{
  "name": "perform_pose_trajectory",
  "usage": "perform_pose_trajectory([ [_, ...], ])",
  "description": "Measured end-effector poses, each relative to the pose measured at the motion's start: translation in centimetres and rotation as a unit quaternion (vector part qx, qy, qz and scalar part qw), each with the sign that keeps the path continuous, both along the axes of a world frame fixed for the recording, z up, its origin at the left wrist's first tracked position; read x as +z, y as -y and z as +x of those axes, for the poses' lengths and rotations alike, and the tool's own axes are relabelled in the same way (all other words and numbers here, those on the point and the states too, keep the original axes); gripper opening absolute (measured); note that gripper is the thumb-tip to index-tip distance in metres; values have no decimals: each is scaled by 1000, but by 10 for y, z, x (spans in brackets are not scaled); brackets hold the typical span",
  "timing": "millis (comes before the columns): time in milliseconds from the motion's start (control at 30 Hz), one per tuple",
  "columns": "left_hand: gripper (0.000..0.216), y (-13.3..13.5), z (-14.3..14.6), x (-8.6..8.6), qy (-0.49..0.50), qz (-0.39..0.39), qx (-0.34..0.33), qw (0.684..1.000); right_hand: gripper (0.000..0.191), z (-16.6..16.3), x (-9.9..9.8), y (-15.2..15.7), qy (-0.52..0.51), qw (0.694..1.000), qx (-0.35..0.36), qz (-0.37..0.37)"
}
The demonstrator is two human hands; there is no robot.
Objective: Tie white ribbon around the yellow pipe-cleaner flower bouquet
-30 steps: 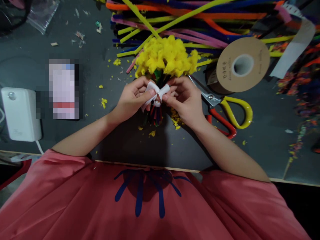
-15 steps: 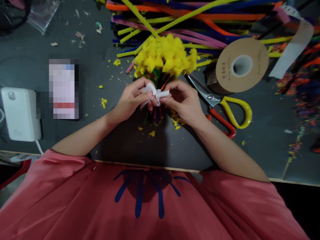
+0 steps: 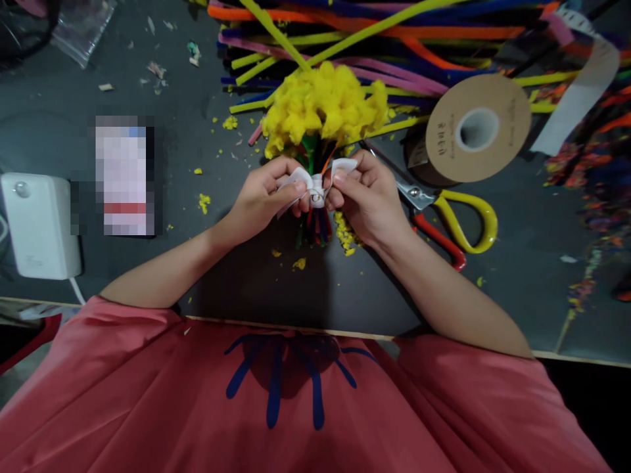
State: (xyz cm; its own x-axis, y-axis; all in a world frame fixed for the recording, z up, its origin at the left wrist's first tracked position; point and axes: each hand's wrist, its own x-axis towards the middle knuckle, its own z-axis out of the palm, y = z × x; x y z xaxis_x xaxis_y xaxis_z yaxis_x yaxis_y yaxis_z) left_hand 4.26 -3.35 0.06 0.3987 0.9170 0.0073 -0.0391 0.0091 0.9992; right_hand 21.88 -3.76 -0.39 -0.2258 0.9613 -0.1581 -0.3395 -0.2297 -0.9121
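Note:
A bouquet of fuzzy yellow flowers [image 3: 328, 102] lies on the dark table, its bundled stems [image 3: 318, 226] pointing toward me. Around the stems runs a white ribbon [image 3: 317, 190], knotted in the middle with a loop or end out to each side. My left hand [image 3: 263, 197] pinches the ribbon's left part between thumb and fingers. On the other side, my right hand [image 3: 372, 194] is closed on the right part, whose end sticks up past the fingertips. Just beyond my right hand lie scissors [image 3: 419, 197] with one yellow and one red handle.
Coloured pipe cleaners [image 3: 365, 39] are piled at the back. A ribbon spool [image 3: 513, 131] stands at right, near a loose white strip [image 3: 576, 98]. At left are a phone with a blurred screen [image 3: 125, 177] and a white device [image 3: 42, 226] with a cable. Yellow fluff is scattered about.
My right hand has moved slightly right and up, drawing its ribbon part outward. The knot at the middle now shows between my hands. My left hand keeps its pinch.

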Motion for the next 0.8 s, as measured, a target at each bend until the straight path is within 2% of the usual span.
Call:
perform_pose_trajectory([
  [200,35,-1,-1,1,-28,-9,5,1000,45,-1,-1,1,2,1000,-16,-18],
  [300,31,-1,-2,-1,-49,-11,21,998,43,2,-1,2,28,1000,-13,0],
  [433,30,-1,-1,-6,-65,-2,56,996,35,7,3,0,93,992,26,83],
  [533,36,0,0,-8,-78,3,70,994,26,9,7,1,150,971,52,181],
  [600,38,1,3,-8,-73,3,71,995,24,9,8,3,195,956,51,214],
  [733,36,3,8,-7,-67,12,81,994,24,7,8,9,226,955,40,187],
  [800,33,4,8,-7,-85,49,81,992,25,5,6,11,209,963,30,169],
])
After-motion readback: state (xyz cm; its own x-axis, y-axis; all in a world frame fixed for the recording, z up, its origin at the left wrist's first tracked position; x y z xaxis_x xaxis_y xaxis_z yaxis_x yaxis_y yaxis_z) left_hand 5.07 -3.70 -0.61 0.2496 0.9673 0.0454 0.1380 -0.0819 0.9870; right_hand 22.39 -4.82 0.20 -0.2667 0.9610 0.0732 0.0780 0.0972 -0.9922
